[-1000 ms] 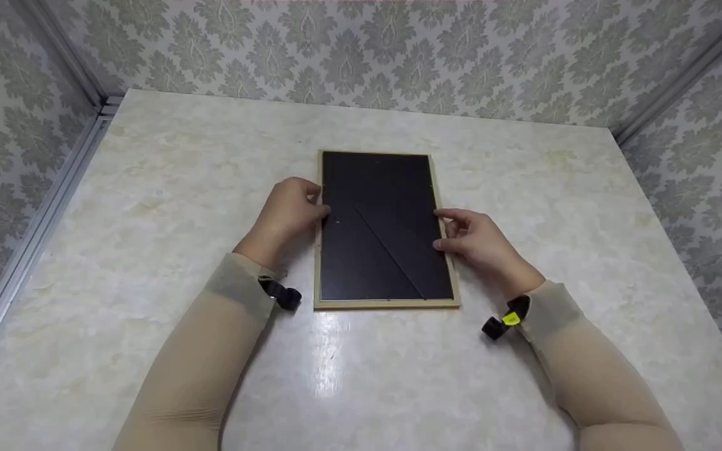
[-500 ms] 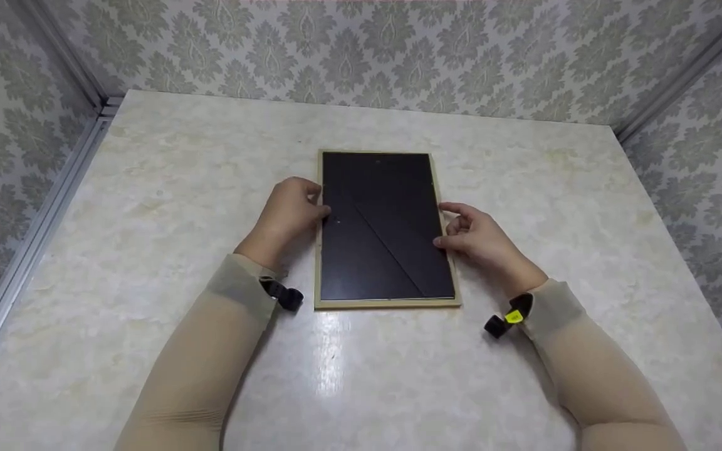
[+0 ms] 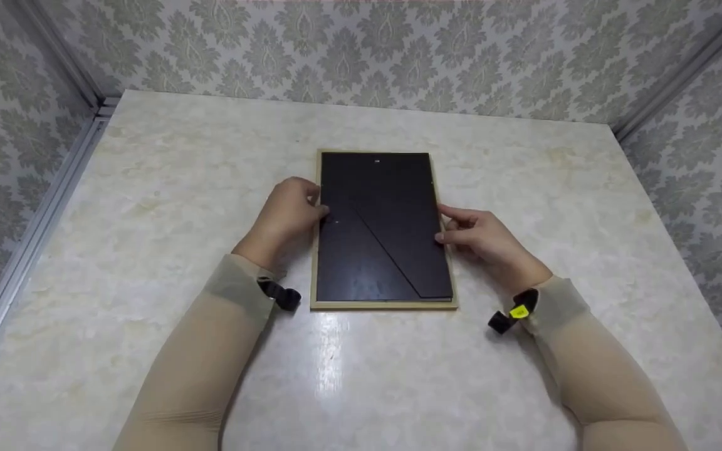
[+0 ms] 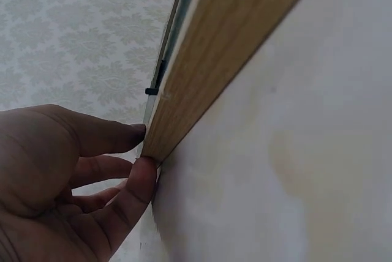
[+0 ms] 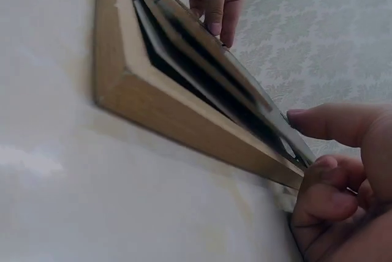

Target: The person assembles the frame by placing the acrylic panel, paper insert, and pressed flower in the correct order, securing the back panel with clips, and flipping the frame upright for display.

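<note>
A wooden picture frame (image 3: 383, 305) lies back side up on the table, with a black backing board (image 3: 367, 263) in it. The board's diagonal line marks its stand flap. My left hand (image 3: 292, 210) pinches the left rim; in the left wrist view its thumb and a finger (image 4: 138, 179) meet at the wooden edge. At the right side my right hand (image 3: 477, 235) pinches the board's edge between thumb and curled finger. In the right wrist view the backing board (image 5: 245, 87) stands tilted up from the wooden rim (image 5: 184, 121), with a dark gap beneath.
Small black tabs (image 4: 152, 91) stick out along the frame's inner edge. The pale marbled table (image 3: 179, 156) stretches around the frame. Patterned wallpaper (image 3: 348, 56) covers the walls behind and beside it. Each wrist carries a small black camera (image 3: 287, 299).
The backing board has tilted up slightly, and its sheen has shifted. My right hand's fingers have moved a little along the right edge. My left hand has stayed in place.
</note>
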`<move>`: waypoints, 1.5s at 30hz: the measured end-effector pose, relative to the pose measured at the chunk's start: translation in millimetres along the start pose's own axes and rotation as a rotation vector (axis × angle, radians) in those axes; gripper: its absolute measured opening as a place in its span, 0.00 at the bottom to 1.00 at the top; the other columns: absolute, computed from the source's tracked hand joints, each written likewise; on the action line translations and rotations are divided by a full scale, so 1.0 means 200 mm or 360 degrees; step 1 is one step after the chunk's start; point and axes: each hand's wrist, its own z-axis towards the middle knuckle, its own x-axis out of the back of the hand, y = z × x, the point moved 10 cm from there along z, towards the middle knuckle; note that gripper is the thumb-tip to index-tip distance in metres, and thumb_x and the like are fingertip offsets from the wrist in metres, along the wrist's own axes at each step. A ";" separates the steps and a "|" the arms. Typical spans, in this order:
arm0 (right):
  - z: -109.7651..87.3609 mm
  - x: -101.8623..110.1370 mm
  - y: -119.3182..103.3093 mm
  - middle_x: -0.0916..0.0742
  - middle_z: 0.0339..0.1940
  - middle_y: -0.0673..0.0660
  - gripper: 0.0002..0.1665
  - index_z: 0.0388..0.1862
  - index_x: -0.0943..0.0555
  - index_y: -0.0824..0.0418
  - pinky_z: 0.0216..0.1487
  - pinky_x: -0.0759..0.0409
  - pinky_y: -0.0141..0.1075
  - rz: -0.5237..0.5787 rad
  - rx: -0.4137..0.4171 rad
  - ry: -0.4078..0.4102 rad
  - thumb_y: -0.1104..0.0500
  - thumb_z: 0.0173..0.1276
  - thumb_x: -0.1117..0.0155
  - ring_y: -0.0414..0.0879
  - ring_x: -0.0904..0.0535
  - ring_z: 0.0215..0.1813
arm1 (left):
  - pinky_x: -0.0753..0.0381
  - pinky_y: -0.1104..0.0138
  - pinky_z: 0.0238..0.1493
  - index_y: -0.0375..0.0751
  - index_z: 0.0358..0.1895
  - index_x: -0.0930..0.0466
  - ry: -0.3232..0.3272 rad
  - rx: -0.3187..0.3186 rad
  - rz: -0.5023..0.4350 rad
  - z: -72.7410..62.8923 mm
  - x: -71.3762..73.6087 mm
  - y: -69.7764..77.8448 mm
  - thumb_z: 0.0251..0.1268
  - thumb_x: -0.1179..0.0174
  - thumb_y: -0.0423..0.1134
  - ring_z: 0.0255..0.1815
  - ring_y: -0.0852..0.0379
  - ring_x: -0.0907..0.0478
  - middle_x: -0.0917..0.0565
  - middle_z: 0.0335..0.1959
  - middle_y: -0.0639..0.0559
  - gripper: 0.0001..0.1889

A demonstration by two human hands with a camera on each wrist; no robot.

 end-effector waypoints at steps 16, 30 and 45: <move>0.00 -0.02 -0.05 0.20 0.22 0.45 0.41 0.84 0.23 0.56 0.27 0.35 0.29 -0.0481 0.0146 0.0077 0.55 0.76 0.19 0.37 0.35 0.22 | 0.30 0.65 0.30 0.41 0.30 0.16 0.0017 -0.0046 -0.0060 0.01 0.00 0.01 0.70 0.22 0.37 0.23 0.58 0.29 0.28 0.20 0.59 0.13; -0.01 -0.05 -0.08 0.19 0.31 0.48 0.52 0.91 0.32 0.56 0.33 0.28 0.30 -0.0710 0.0193 -0.0007 0.57 0.73 0.17 0.40 0.30 0.29 | 0.30 0.62 0.36 0.42 0.28 0.18 -0.0073 -0.0002 -0.0018 -0.01 -0.01 0.02 0.67 0.19 0.40 0.30 0.54 0.31 0.26 0.26 0.55 0.16; -0.01 0.00 -0.10 0.16 0.39 0.52 0.51 0.90 0.30 0.56 0.37 0.25 0.31 -0.0887 0.0151 0.0056 0.58 0.73 0.18 0.44 0.24 0.37 | 0.35 0.49 0.93 0.21 0.86 0.41 -0.0438 0.0030 0.0243 -0.06 -0.12 0.07 0.53 0.10 0.44 0.93 0.31 0.41 0.50 0.92 0.26 0.63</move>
